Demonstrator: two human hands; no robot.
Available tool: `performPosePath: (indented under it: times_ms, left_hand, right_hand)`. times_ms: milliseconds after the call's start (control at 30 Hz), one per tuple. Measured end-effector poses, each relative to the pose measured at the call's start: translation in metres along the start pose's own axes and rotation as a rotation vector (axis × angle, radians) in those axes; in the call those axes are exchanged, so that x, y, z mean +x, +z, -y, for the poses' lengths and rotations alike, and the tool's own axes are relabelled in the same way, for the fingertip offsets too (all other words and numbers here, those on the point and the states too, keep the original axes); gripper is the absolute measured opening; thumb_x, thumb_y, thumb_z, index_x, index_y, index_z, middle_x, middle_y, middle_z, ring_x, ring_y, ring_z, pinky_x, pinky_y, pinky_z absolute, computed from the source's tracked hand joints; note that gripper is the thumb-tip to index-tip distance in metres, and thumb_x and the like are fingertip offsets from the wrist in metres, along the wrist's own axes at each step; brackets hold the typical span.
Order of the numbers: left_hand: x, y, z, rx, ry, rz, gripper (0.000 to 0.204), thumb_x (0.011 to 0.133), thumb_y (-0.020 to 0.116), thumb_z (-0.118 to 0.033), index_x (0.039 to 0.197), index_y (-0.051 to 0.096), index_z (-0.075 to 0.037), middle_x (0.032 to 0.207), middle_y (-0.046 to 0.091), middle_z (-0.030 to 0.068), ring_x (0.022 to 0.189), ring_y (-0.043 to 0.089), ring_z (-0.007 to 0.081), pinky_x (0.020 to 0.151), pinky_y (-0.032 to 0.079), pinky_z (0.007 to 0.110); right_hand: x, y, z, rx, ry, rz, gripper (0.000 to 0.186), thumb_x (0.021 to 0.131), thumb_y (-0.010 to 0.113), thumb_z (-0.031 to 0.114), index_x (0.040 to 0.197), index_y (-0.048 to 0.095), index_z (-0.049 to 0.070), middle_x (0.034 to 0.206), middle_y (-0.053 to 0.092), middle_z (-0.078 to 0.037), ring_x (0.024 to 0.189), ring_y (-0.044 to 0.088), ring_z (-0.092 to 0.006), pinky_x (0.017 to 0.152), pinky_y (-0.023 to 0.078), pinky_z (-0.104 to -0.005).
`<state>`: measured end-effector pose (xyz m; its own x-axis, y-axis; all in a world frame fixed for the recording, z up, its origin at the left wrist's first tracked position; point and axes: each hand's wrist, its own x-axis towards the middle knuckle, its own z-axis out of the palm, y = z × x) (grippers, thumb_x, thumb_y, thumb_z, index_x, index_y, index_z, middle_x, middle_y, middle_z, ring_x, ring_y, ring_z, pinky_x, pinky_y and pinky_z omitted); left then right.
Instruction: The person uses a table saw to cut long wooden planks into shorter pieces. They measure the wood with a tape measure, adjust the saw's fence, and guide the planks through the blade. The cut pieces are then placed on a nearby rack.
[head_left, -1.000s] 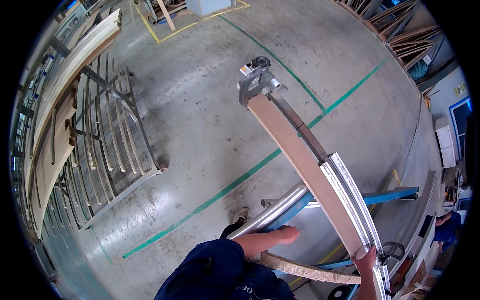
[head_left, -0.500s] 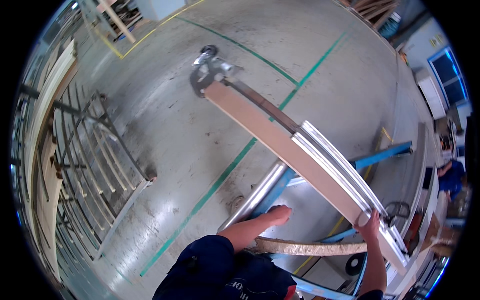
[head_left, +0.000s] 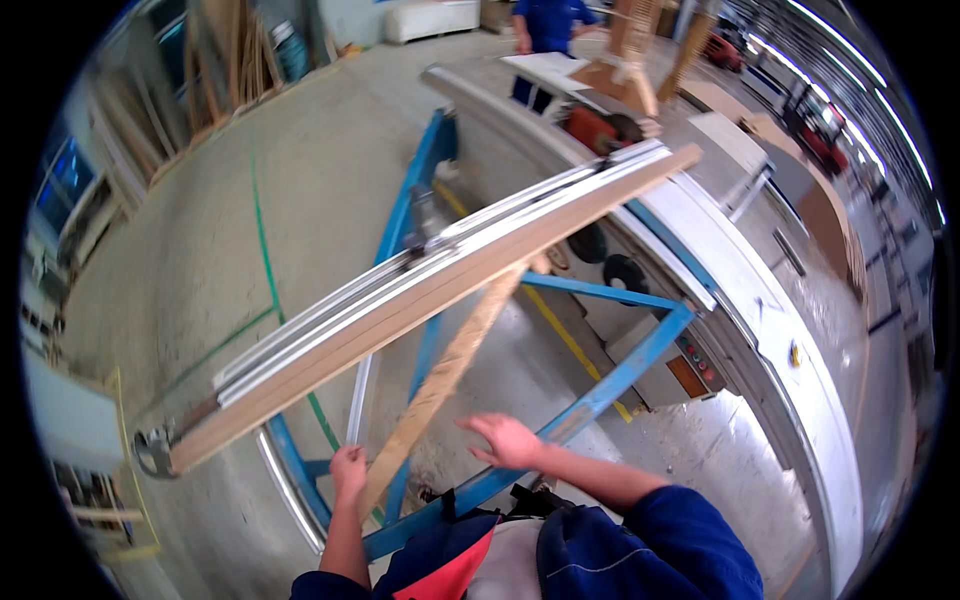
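My left hand (head_left: 348, 470) is closed, its fingers curled, beside the near end of a long narrow wooden strip (head_left: 445, 365). A gap shows between that hand and the strip; nothing shows in the fingers. To the right of the strip, my right hand (head_left: 503, 440) is held open, fingers spread, above the blue metal frame (head_left: 590, 405). The strip runs away from me, its far end under or against a long brown board (head_left: 430, 310). This board lies along a silver aluminium rail (head_left: 400, 262) that crosses in front of me.
A long white machine table (head_left: 775, 310) curves along the right. Below it, a machine body carries a control panel with buttons (head_left: 697, 357). A person in blue (head_left: 548, 28) stands at the far side. Sheets and boards (head_left: 235, 65) lean at the back left.
My view has swung to the right. My right hand has let go of the board and rail and is now open nearer my body. My left hand remains closed.
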<state>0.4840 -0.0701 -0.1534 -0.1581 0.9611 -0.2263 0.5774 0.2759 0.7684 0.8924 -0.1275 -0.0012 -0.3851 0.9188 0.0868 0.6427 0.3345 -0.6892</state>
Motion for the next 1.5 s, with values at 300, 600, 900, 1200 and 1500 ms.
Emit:
performPosePath:
  times_ms: [300,600,900,1200,1500]
  left_hand:
    - [-0.07,0.104,-0.199,0.13,0.295,-0.185,0.016,0.089,0.07,-0.01,0.1,0.067,0.001,0.081,0.069,0.0125,0.074,0.066,0.0218,0.074,0.055,0.036]
    - [-0.066,0.265,-0.367,0.116,0.439,0.155,0.027,0.091,0.071,-0.013,0.114,0.067,0.001,0.104,0.07,0.0178,0.102,0.069,0.0329,0.089,0.054,0.042]
    - [0.052,0.439,-0.581,-0.026,0.651,0.124,0.028,0.091,0.076,-0.018,0.111,0.069,0.0,0.111,0.063,0.0136,0.102,0.065,0.0286,0.087,0.054,0.038]
    - [0.133,0.578,-0.613,-1.612,-0.562,0.146,0.07,0.094,0.078,-0.034,0.145,0.044,-0.001,0.132,0.058,0.0142,0.115,0.064,0.0275,0.1,0.058,0.043]
    - [0.145,0.593,-0.609,-1.537,-0.423,-0.259,0.061,0.097,0.074,-0.031,0.145,0.047,-0.005,0.141,0.058,0.0117,0.127,0.059,0.028,0.109,0.052,0.047]
  right_hand:
    - [-0.234,-0.071,-0.103,0.318,0.615,-0.476,0.045,0.091,0.07,0.02,0.132,0.059,0.006,0.107,0.075,-0.018,0.096,0.073,-0.0338,0.086,0.059,-0.0423]
    - [-0.237,-0.191,-0.183,0.405,0.514,-0.573,0.039,0.092,0.071,0.013,0.129,0.063,0.005,0.104,0.075,-0.018,0.099,0.075,-0.0286,0.087,0.059,-0.0383]
    - [-0.252,-0.314,-0.275,0.323,0.655,-0.532,0.039,0.091,0.072,0.009,0.128,0.063,0.001,0.101,0.076,-0.017,0.096,0.076,-0.0261,0.087,0.058,-0.0357]
    - [-0.155,-0.429,-0.389,0.403,0.447,-0.426,0.042,0.093,0.071,0.01,0.132,0.06,0.001,0.105,0.075,-0.017,0.095,0.075,-0.0247,0.082,0.06,-0.0362]
    - [-0.018,-0.529,-0.529,0.103,0.18,-0.485,0.046,0.09,0.07,0.022,0.13,0.06,0.001,0.11,0.07,-0.022,0.104,0.068,-0.0398,0.093,0.054,-0.0466]
